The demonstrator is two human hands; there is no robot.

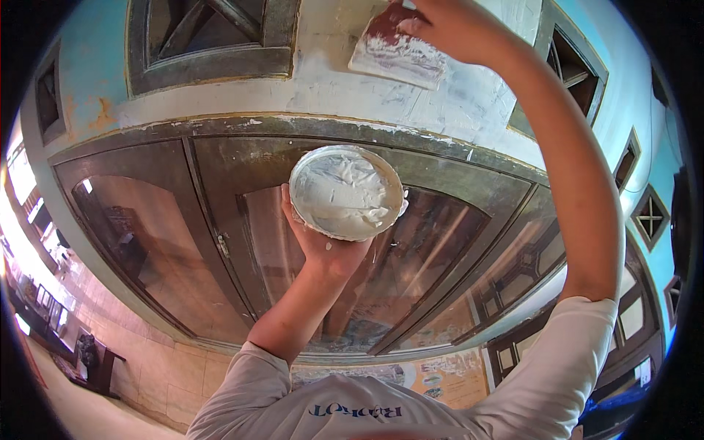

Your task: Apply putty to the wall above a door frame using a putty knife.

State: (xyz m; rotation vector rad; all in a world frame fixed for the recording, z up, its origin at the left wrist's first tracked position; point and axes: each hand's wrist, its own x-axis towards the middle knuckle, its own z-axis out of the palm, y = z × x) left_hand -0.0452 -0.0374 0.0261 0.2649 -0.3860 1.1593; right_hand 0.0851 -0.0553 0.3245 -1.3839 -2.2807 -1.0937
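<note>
My left hand (pixel 333 250) supports a round tub (pixel 295 212) from beneath, its fingers wrapped around the sides. White putty (pixel 349 184) lies inside in uneven ridges, and some has dried along the rim. Up at the top, my right hand (pixel 454 33) grips a wide, flat reddish-brown putty spreader (pixel 385 25). White putty coats its lower part. The spreader's blade lies at or close to the wall (pixel 324 77) above the door; I cannot tell whether it touches. Grey-white patches and streaks cover that stretch of wall.
Below the wall stands a dark wooden door frame (pixel 231 131) with glass panels (pixel 159 231), spotted with white. Wooden vent frames (pixel 212 69) flank the patched wall. Tiled floor (pixel 159 379) and a small dark table (pixel 107 368) lie at lower left.
</note>
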